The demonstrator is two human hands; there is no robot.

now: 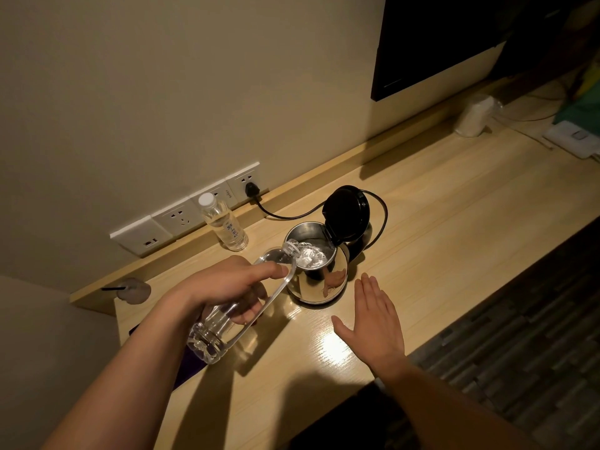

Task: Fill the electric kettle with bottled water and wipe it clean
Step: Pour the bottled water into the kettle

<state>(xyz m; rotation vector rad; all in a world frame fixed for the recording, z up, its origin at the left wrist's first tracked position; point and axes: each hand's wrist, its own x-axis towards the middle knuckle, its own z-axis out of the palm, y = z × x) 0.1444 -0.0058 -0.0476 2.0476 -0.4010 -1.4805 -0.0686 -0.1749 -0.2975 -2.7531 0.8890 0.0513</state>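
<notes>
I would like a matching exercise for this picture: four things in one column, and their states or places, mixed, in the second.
Things:
1. kettle lid
2. tilted bottle
3. standing bottle
4. right hand

States:
A. capped, near the wall sockets
B. flat on the desk, holding nothing
C. flipped open
D. held in the left hand, mouth over the kettle

Pairs: 1-C, 2-D, 3-A, 4-B
</notes>
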